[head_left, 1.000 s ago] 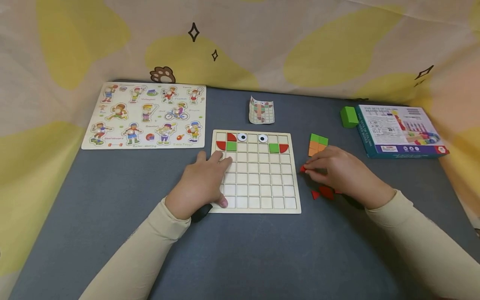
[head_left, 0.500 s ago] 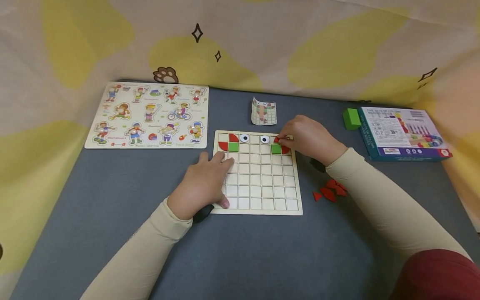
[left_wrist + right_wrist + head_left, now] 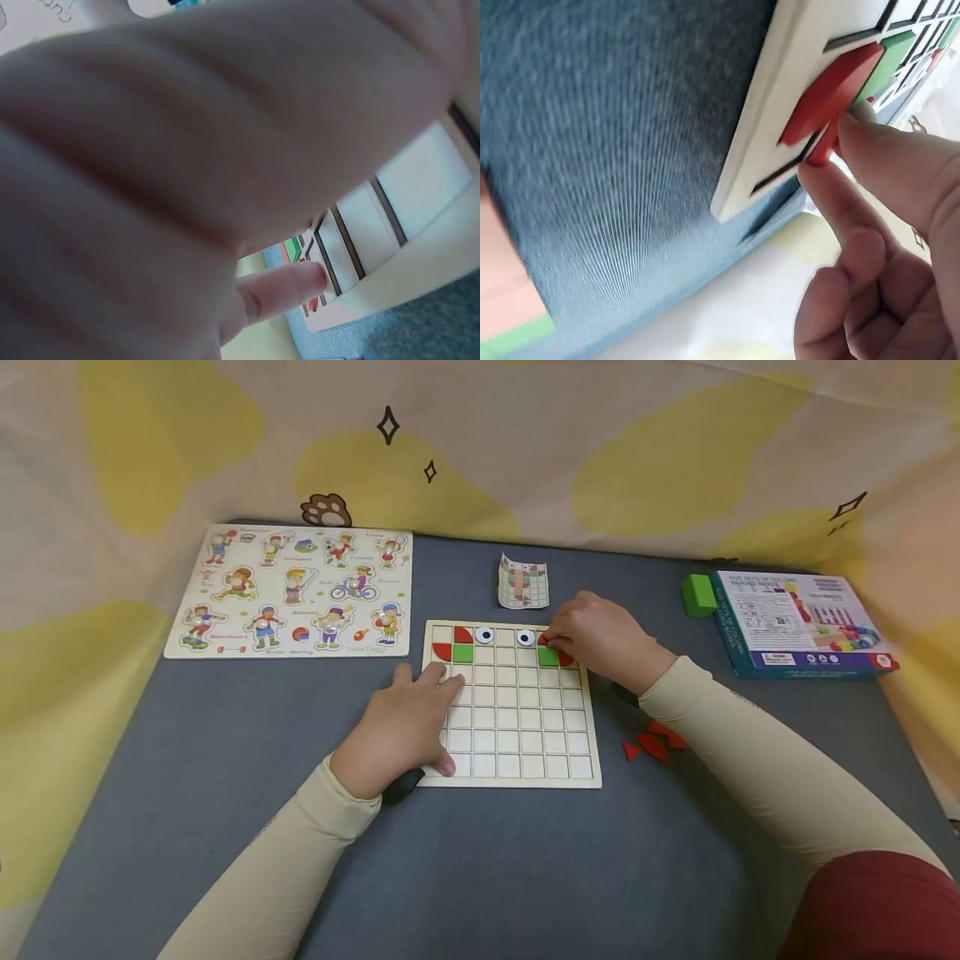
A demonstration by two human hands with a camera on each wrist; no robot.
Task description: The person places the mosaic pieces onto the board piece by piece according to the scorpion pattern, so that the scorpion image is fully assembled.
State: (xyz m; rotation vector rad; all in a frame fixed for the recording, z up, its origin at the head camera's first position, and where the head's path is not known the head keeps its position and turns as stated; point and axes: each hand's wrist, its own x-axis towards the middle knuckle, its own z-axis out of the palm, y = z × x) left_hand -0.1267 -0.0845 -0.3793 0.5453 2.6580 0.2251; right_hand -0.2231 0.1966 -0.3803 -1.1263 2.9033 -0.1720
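In the head view, my right hand (image 3: 603, 635) pinches a small red piece (image 3: 823, 144) between thumb and forefinger. It holds the piece at the upper right of the wooden grid board (image 3: 519, 718), beside a green square (image 3: 549, 657). A red quarter-circle (image 3: 832, 90) lies in the corner cell, partly covered by my fingers in the head view. My left hand (image 3: 401, 727) rests spread on the board's left edge, its thumb near the bottom. Two eye tiles (image 3: 485, 635) sit in the top row, and matching red and green pieces (image 3: 462, 653) fill cells at the upper left.
Loose red pieces (image 3: 654, 747) lie right of the board, beneath the right forearm. A pattern card (image 3: 523, 583) stands behind the board. Farther right are a green block (image 3: 699, 596) and a box (image 3: 806, 622). A sports picture puzzle (image 3: 288, 592) lies at the left.
My right hand has carried the red piece from beside the board up and left to its upper right cells. My left hand has stayed on the board.
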